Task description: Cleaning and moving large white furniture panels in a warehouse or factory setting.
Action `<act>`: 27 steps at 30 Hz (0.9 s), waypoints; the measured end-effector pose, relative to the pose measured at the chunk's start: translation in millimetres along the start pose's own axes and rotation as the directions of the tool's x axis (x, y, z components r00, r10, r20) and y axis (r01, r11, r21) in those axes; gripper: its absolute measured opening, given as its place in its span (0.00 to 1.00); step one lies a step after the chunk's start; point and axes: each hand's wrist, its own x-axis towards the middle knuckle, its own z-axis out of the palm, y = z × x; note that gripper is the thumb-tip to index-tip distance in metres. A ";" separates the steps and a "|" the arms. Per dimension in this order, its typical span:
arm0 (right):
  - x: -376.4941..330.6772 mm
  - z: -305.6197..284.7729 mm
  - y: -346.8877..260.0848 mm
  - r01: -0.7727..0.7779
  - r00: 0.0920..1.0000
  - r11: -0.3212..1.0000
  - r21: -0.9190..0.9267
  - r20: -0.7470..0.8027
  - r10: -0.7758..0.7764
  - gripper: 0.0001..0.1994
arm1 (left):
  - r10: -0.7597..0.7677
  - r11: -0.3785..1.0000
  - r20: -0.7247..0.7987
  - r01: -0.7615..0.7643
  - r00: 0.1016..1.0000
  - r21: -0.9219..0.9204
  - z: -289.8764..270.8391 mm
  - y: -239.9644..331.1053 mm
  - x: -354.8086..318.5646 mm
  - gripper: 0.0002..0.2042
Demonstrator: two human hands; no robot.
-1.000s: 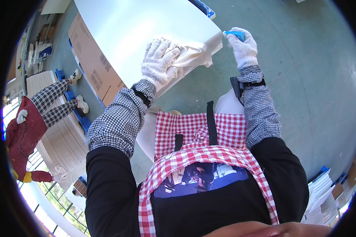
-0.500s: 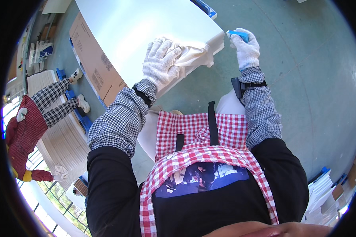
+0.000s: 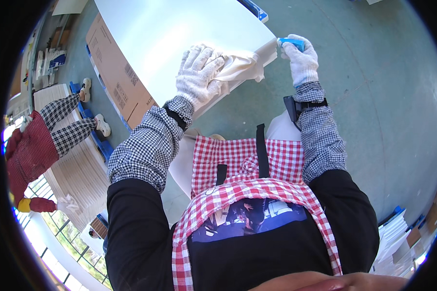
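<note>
My left hand, in a white knit glove, lies on the smooth white top of a stack of panels. Its fingers point away from me, and a bunched off-white cloth is caught under and beside them, drooping over the near right edge. At the stack's right corner, my gloved right hand is closed around a small flat blue tool. One end of that tool points left, close to the panel corner. Its exact kind is unclear, and whether it touches the corner I cannot tell.
A brown cardboard sheet stands along the stack's left side, with blue pallet parts below. At left, a person in a red top reaches over another stack of pale panels. More white panels lie at lower right.
My hands, the cloth and the blue tool stay almost in place. At left the other person has shifted slightly, with a foot and the gloved hand on the stack moved a little.
</note>
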 end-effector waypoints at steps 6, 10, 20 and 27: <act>-2.0 -1.0 -2.2 0.052 0.998 0.999 -0.003 -0.043 -0.052 0.15 | -0.015 1.000 -0.005 0.015 1.000 0.016 -0.9 1.9 -0.1 0.29; 0.4 -1.4 1.2 0.047 0.999 0.996 -0.072 0.008 -0.046 0.14 | -0.009 1.000 -0.008 0.009 1.000 -0.007 -0.7 1.5 2.1 0.29; -2.7 1.0 0.8 0.094 0.995 0.995 0.029 -0.020 -0.093 0.15 | 0.001 1.000 -0.028 -0.001 1.000 0.005 2.3 -0.3 -0.5 0.28; -1.8 -2.4 -1.2 0.096 0.995 0.992 0.082 -0.002 -0.096 0.16 | -0.005 1.000 -0.032 0.005 0.999 -0.002 0.9 2.1 0.5 0.28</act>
